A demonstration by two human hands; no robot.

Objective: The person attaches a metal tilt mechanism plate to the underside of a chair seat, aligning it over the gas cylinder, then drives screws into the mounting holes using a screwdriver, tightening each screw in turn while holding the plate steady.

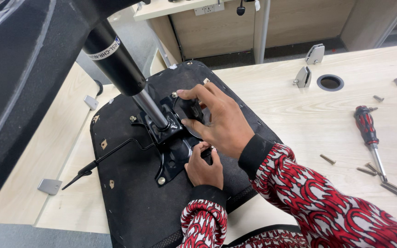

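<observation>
An upturned black chair seat [129, 193] lies on a pale wooden table [309, 119]. A black metal mechanism plate [171, 156] is bolted to its underside, and a gas-lift column [120, 69] rises from it toward the upper left. My right hand [219, 121] rests on the plate's right side, fingers curled over a black part there. My left hand [203, 167] pinches the plate's near right edge just below it. Both arms wear red-and-white patterned sleeves with black cuffs.
A red-and-black screwdriver [368, 133] lies at the right with several loose screws [377, 172] around it. Two metal brackets [309, 64] sit by a round cable hole [330, 82]. A black lever [102, 160] sticks out left from the plate. A chair base looms top left.
</observation>
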